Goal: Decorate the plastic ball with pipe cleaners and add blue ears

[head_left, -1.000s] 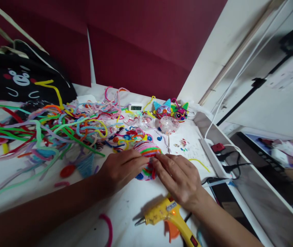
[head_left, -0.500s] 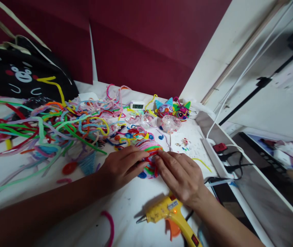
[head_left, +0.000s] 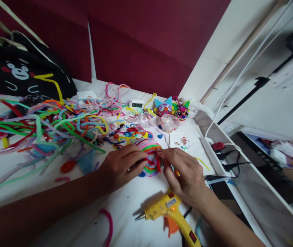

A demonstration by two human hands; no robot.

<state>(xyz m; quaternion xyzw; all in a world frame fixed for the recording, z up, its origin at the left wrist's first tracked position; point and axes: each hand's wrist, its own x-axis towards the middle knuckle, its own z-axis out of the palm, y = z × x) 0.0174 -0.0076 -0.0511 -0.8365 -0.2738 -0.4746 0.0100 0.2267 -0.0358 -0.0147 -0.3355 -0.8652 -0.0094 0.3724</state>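
Observation:
A ball covered in striped pipe cleaners (head_left: 150, 148), in pink, orange, green and red, rests on the white table between both hands. My left hand (head_left: 119, 168) grips its left side, thumb and fingers closed against it. At the ball's right side my right hand (head_left: 187, 173) pinches a short red pipe cleaner (head_left: 158, 164) that hangs down over the stripes. Fingers hide part of the ball. Just below my right hand lies a yellow hot glue gun (head_left: 161, 207), its nozzle pointing left and its small light glowing orange.
A tangled heap of pipe cleaners (head_left: 46, 125) spreads over the left. Behind the ball stand clear plastic cups (head_left: 170, 122), a small digital clock (head_left: 136, 104) and two decorated animal heads (head_left: 165, 107). A power strip (head_left: 219, 161) with cables runs along the right edge.
My right hand has shifted slightly right and lifted off the ball's face, showing the red pipe cleaner between its fingertips. My left hand keeps its grip on the ball.

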